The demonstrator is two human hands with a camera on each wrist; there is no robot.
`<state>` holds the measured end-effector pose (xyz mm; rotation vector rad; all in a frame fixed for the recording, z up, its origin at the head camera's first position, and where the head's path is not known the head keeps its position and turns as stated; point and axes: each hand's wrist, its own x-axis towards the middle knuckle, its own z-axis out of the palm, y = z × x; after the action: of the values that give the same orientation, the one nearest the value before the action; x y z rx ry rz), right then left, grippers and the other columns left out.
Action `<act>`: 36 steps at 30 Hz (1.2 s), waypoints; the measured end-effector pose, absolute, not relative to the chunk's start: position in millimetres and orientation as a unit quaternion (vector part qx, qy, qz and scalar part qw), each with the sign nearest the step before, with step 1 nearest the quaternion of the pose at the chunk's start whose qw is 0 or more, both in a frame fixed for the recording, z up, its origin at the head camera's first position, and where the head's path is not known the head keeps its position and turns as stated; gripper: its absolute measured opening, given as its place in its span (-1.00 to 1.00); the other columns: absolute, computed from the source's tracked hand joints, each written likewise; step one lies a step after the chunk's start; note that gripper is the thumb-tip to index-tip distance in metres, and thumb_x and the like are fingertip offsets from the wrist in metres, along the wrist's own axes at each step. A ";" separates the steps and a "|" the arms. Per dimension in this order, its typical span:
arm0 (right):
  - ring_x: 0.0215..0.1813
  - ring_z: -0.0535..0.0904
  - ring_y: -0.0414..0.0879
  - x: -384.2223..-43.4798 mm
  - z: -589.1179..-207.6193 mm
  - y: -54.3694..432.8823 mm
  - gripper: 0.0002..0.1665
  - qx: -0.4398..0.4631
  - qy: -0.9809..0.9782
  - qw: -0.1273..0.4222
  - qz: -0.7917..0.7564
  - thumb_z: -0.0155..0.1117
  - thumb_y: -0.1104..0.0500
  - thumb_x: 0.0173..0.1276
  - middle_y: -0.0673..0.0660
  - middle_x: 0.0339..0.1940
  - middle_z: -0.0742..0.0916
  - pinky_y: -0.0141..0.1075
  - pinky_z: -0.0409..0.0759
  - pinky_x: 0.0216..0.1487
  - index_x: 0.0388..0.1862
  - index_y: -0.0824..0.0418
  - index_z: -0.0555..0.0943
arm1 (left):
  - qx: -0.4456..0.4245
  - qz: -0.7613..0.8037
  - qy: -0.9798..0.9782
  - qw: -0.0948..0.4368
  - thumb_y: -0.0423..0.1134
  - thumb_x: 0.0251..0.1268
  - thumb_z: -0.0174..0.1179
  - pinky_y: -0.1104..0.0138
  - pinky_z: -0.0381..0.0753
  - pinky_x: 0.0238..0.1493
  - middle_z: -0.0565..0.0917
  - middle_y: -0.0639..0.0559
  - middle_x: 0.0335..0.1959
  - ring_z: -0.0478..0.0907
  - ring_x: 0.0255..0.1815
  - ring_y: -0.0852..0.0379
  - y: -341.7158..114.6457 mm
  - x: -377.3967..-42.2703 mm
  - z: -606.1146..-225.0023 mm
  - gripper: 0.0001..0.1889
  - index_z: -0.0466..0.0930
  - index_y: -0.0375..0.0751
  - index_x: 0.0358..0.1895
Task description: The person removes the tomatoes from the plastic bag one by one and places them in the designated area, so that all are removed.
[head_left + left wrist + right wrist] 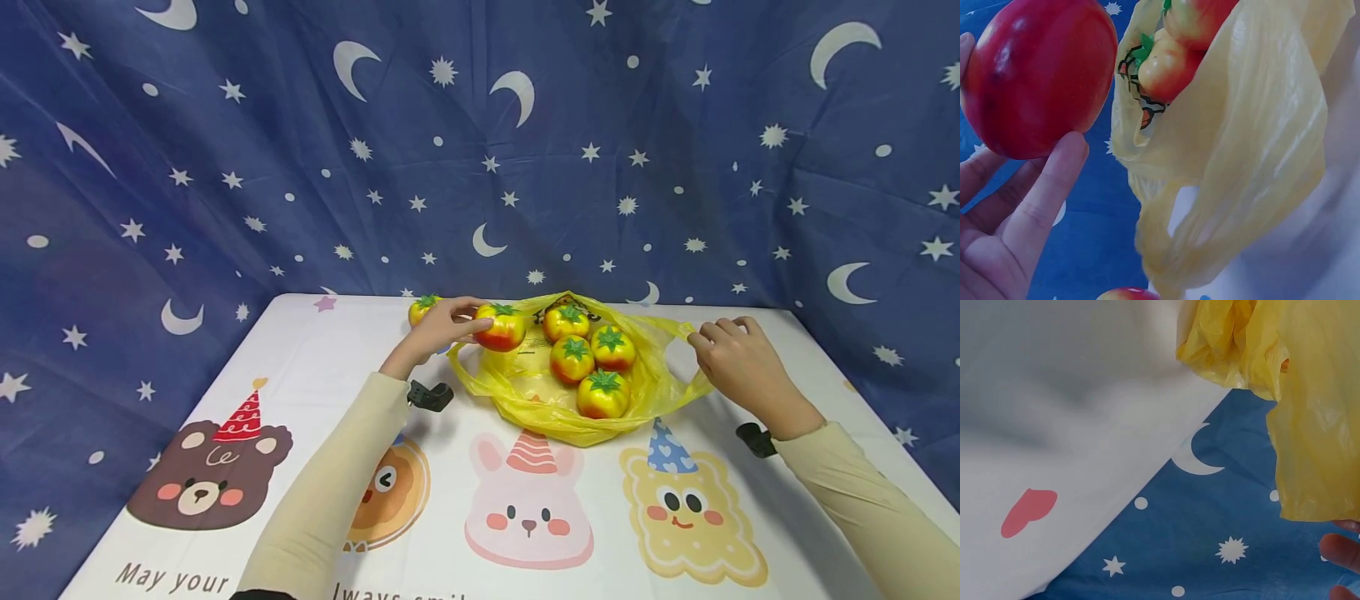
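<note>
My left hand (pixel 442 327) grips a red and yellow tomato (pixel 504 330) with a green leafy top, holding it over the left side of a yellow plastic bag (pixel 517 410). In the left wrist view, the fingers cup the red underside of this tomato (pixel 1044 75), apart from the bag. Several similar tomatoes (pixel 604 395) lie inside the spread bag. At the bag's right side my right hand (pixel 738 362) pinches its handle, pulling it taut. Only a few fingertips (pixel 1340 550) show at the edge of the right wrist view, beside the hanging plastic.
Another tomato (pixel 423 310) sits on the table behind my left hand. A white tablecloth (pixel 300 467) with cartoon animals covers the table. Behind it hangs a blue curtain (pixel 420 200) with moons and stars. The bag's left handle (pixel 1160 250) droops loosely.
</note>
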<state>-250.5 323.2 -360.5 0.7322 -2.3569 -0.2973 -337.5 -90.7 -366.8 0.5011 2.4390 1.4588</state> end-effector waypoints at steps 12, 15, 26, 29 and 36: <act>-0.39 0.58 0.17 -251.0 -362.0 324.7 -0.73 0.284 -0.895 0.327 -0.107 0.46 0.43 -0.19 0.28 -0.48 0.68 0.07 0.54 -0.21 -0.45 0.36 0.59 | 0.164 0.501 0.843 0.112 0.00 0.21 0.23 0.18 0.64 0.02 0.54 -0.13 0.12 0.56 0.10 -0.04 -111.7 -331.7 -357.3 -0.48 0.45 -0.07 0.22; -0.39 0.58 0.16 -250.9 -361.9 324.6 -0.73 0.286 -0.894 0.327 -0.107 0.46 0.43 -0.20 0.28 -0.49 0.68 0.07 0.54 -0.21 -0.46 0.36 0.58 | 0.155 0.504 0.842 0.112 0.01 0.21 0.23 0.14 0.62 0.05 0.54 -0.13 0.13 0.56 0.10 -0.05 -118.0 -332.2 -357.0 -0.47 0.44 -0.07 0.23; -0.39 0.57 0.16 -250.1 -360.9 323.4 -0.73 0.285 -0.895 0.325 -0.106 0.46 0.43 -0.21 0.27 -0.50 0.67 0.08 0.53 -0.21 -0.47 0.36 0.58 | 0.148 0.519 0.836 0.103 -0.04 0.22 0.24 0.07 0.62 0.02 0.54 -0.17 0.14 0.55 0.09 -0.09 -137.7 -334.4 -353.8 -0.46 0.42 -0.14 0.24; -0.39 0.57 0.16 -251.1 -361.0 323.8 -0.73 0.287 -0.894 0.328 -0.106 0.46 0.44 -0.21 0.27 -0.50 0.67 0.08 0.53 -0.21 -0.47 0.37 0.58 | 0.148 0.510 0.843 0.091 -0.01 0.21 0.24 0.08 0.59 0.10 0.54 -0.15 0.16 0.52 0.13 -0.08 -143.7 -335.3 -354.2 -0.44 0.41 -0.13 0.25; -0.39 0.58 0.17 -251.7 -360.0 323.2 -0.72 0.285 -0.895 0.326 -0.109 0.47 0.43 -0.21 0.28 -0.48 0.68 0.08 0.54 -0.21 -0.45 0.37 0.59 | 0.134 0.529 0.835 0.074 -0.05 0.22 0.23 0.16 0.60 0.09 0.51 -0.15 0.18 0.53 0.13 -0.09 -156.1 -335.1 -352.8 -0.46 0.42 -0.16 0.24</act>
<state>-251.7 323.2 -360.0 0.7475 -2.3451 -0.2847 -335.1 -156.1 -352.8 0.4013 2.5048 1.5890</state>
